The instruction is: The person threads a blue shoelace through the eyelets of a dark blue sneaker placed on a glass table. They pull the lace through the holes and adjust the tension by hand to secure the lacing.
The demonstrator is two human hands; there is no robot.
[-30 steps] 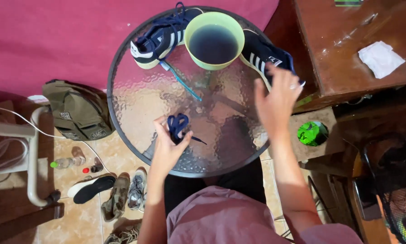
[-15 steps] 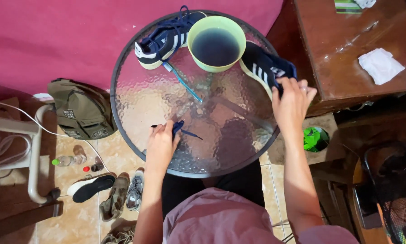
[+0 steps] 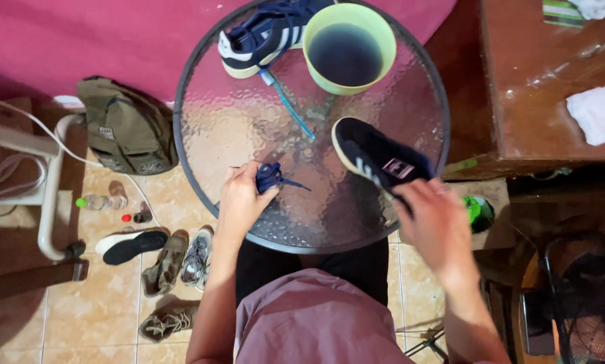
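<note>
The right hand (image 3: 437, 226) grips a navy shoe (image 3: 376, 158) by its heel end, fingers closed around it at the table's near-right edge. The shoe's long axis runs diagonally: the heel is in the hand and the toe points up and left toward the middle of the table (image 3: 215, 135). It shows its side stripes and a pale tongue label, and seems lifted or tilted off the glass rather than lying flat, though I cannot tell for certain.

The left hand (image 3: 238, 202) rests on the glass at the table's near-left part, fingers pinched narrow on a bundle of dark blue laces (image 3: 272, 176); one loose end trails right toward the shoe. The laces lie left of the shoe's toe, apart from it, so the left hand is the nearer one to them and the right the nearer to the shoe.

At the table's far edge stands a green bowl (image 3: 383, 30), open and holding dark liquid. Just left of it lies a second navy shoe (image 3: 262, 37), touching or nearly touching the bowl. A blue toothbrush (image 3: 289, 104) lies between that shoe and the laces, slanting down and right.

Off the table's left side sits an olive bag (image 3: 127, 128) on the tiled floor, with assorted shoes (image 3: 174, 259) nearer the person. Right of the table is a wooden desk (image 3: 518, 101) bearing a white cloth (image 3: 599, 114).
</note>
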